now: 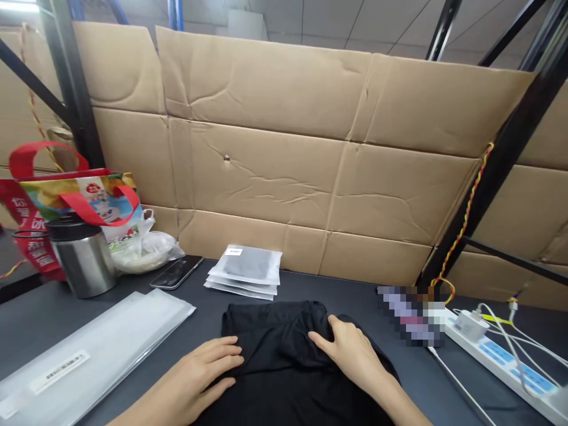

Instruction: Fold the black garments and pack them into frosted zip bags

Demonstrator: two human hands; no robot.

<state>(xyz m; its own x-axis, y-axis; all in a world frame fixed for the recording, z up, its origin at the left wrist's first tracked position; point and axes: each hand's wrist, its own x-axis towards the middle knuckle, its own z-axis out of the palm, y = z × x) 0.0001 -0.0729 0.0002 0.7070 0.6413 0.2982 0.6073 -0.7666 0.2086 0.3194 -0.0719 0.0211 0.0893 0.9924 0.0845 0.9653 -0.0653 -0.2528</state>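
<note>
A black garment (279,378), soft and partly folded, lies on the dark table in front of me and runs out of view at the bottom. On its left edge rests my left hand (206,370), open, fingers stretched out flat and slightly apart. My right hand (355,355) is at the garment's upper right, where the cloth is bunched and creased. Its thumb lies over the fabric and its fingertips curl into the folds, partly hidden by the cloth. Beyond the garment sits a small stack of flat translucent packets (244,269), the top one with a white label.
Long translucent bags (89,355) with a barcode label lie at left. Behind them stand a steel flask (84,260), a phone (177,272) and a red-handled bag (106,201). A power strip (497,355) with cables lies at right. Cardboard (266,154) walls the back.
</note>
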